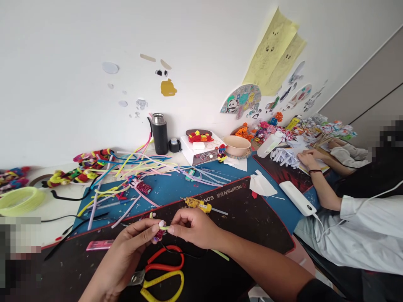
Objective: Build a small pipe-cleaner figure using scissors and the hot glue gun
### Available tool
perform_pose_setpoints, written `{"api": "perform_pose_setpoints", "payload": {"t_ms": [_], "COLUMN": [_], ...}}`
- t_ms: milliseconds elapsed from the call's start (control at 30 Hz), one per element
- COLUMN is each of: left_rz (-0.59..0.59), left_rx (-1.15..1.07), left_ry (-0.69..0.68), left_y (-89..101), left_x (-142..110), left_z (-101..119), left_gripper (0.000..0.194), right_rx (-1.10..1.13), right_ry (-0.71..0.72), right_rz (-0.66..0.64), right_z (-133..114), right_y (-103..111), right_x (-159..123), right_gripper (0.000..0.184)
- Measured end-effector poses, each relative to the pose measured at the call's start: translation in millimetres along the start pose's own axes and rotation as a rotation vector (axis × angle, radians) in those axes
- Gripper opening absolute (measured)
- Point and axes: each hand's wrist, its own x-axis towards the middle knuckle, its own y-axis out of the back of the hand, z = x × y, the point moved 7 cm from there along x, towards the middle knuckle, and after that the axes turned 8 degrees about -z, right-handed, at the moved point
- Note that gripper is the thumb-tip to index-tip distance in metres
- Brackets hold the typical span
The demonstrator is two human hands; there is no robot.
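Note:
My left hand (130,239) pinches a small fuzzy purple-and-pink figure (159,235) between thumb and fingers; part of it is hidden behind the fingers. With closed fingertips, my right hand (197,228) grips a yellow-green pipe cleaner (164,228) against the figure's top. Its far end emerges below my right wrist. Beneath my hands, scissors (139,277) with one red and one yellow handle lie on the black mat (252,235). Just beyond my right hand is a yellow glue gun (197,204) with a stick in it. A flat pink object (99,245) lies beside my left hand.
Loose pipe cleaners (122,172) spread across the back left near finished figures (67,177). A black thermos (160,136) stands open by the wall, with a beige bowl (237,144) farther right. A co-worker's hands (308,159) handle white paper strips; a white power bank (297,198) lies nearby.

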Motion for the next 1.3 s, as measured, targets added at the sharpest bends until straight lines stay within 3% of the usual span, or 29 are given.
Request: {"api": "perform_pose_setpoints", "payload": {"t_ms": [233,533,1300], "left_rz": [0.006,-0.079,-0.053], "left_rx": [0.041,-0.01,-0.144], "left_ry": [-0.008,0.049,0.154], "left_y": [-7.4,-7.1,-11.1], "left_x": [-3.5,0.1,1.3], "left_z": [4.4,-2.6,-8.6], "left_gripper": [0.046,0.04,0.047], "right_rx": [0.002,0.046,0.195], "right_ry": [-0.008,-0.017,-0.054], "right_rz": [-0.034,-0.075,-0.091], "right_z": [3.8,4.8,5.5], "right_y": [-2.0,-4.3,-4.0], "right_x": [-1.0,0.2,4.9], "right_gripper": [0.055,0.058,0.06]}}
